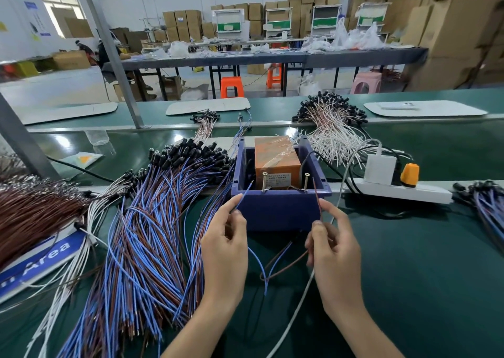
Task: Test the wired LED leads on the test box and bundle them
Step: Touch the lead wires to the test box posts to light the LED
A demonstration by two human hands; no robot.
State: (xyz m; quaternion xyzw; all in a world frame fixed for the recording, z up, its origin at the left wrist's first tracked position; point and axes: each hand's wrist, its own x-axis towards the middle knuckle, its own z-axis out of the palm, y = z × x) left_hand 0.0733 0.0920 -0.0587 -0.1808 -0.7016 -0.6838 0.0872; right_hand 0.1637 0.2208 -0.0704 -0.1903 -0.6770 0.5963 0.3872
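The left hand (pixel 225 248) is held palm inward with its fingers curled, thumb and forefinger pinching a thin blue insulated wire (pixel 244 195) whose free end slants up and to the right. The right hand (pixel 336 248) mirrors it, fingers curled, pinching a thin brown insulated wire (pixel 317 199) that stands nearly upright. Below the hands both wires droop into a slack loop between the wrists. Just beyond the fingertips sits the dark blue plastic box (pixel 281 213), square and open-topped, holding an orange block wrapped in shiny clear tape (pixel 274 156). Two brass screws (pixel 264 182) stand upright on its near rim; the blue tip stops short of the left one, the brown tip is just beside the right one. To the left lies a broad heap of blue and brown leads with black caps (pixel 152 235) on the smooth green bench (pixel 422 262). To the right lies a white power strip (pixel 414 192).
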